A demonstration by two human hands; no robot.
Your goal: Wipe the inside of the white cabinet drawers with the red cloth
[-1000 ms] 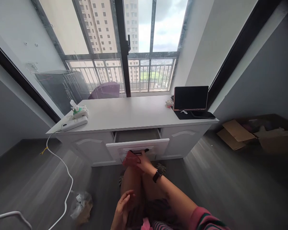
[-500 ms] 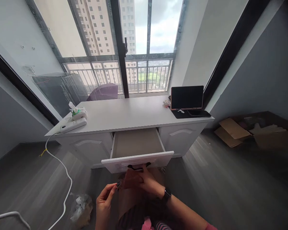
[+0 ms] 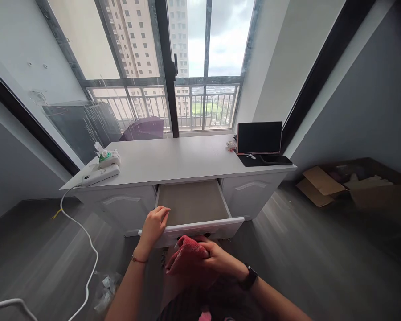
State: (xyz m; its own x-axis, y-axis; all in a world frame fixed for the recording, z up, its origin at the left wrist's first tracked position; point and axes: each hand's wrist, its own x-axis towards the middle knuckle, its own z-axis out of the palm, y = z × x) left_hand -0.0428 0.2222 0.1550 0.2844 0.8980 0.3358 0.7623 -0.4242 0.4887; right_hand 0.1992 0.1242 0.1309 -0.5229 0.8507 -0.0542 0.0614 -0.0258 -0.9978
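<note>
My right hand [image 3: 220, 258] grips a folded red cloth [image 3: 189, 255], which looks like a towel, just in front of the open white drawer. My left hand [image 3: 155, 226] is raised at the left end of the drawer front [image 3: 225, 225], its fingers curled against the thumb and nothing visible between them. Behind the hands, the pulled-out drawer [image 3: 190, 200] shows a bare beige bottom. The cloth partly covers the drawer's dark handle [image 3: 207, 235].
On the white desk [image 3: 173, 158] stand a power strip [image 3: 102, 174] and tissue pack [image 3: 108, 157] at left, with a tablet [image 3: 259, 138] at right. A white cable [image 3: 90, 240] and plastic bag [image 3: 108, 290] lie on the floor. An open cardboard box [image 3: 324, 183] sits at right.
My left hand has moved up from beside my lap to the drawer front's left end. The red cloth has come up into clearer view in my right hand, which has left the handle.
</note>
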